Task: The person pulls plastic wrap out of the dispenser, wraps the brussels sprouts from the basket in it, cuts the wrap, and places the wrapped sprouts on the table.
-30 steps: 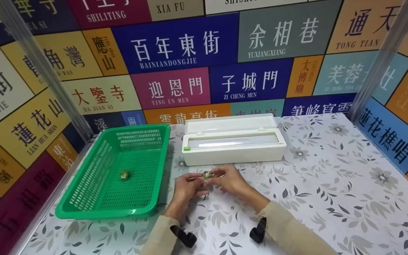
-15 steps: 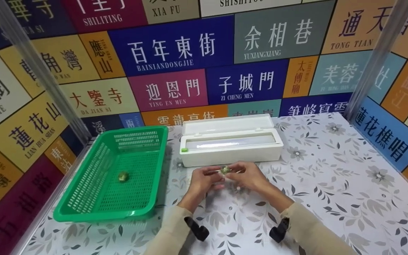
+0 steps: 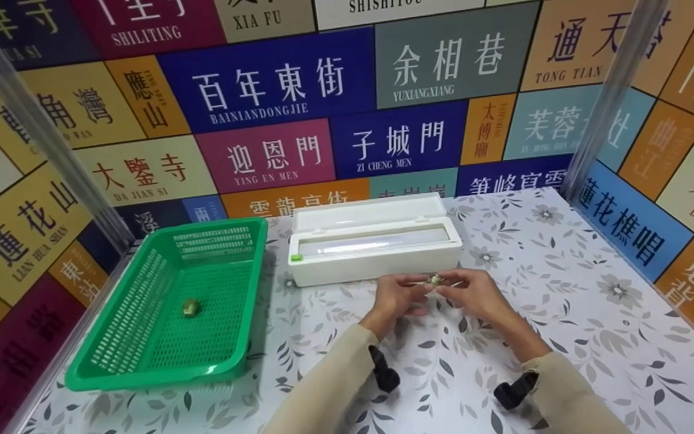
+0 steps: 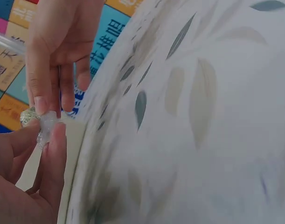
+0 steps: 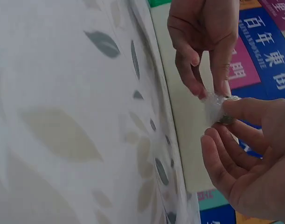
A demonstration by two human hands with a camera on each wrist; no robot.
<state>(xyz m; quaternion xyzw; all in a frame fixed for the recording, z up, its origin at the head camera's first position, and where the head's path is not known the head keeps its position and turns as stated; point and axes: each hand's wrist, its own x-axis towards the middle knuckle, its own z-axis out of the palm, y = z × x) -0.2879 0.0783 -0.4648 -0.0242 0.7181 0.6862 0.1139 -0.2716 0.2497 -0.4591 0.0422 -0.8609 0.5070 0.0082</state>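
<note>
Both hands meet just in front of the white cling-film dispenser (image 3: 374,244). Between their fingertips is a small greenish ball wrapped in clear film (image 3: 435,279). My left hand (image 3: 419,288) pinches it from the left and my right hand (image 3: 450,283) pinches it from the right. In the left wrist view the film-wrapped ball (image 4: 39,122) sits between my left thumb and fingers (image 4: 53,149), with right fingers (image 4: 42,100) on its top. The right wrist view shows the same ball (image 5: 220,109) held by my right thumb (image 5: 254,109) and left fingertips (image 5: 200,91).
A green perforated basket (image 3: 112,367) stands at the left with one similar small ball (image 3: 190,307) on its floor. The dispenser's lid stands open at the back. The floral tablecloth (image 3: 594,337) runs to sign-covered walls on three sides.
Both hands have carried the wrapped ball to the right along the front of the dispenser, and the head view has shifted rightward. The ball in the basket has not moved.
</note>
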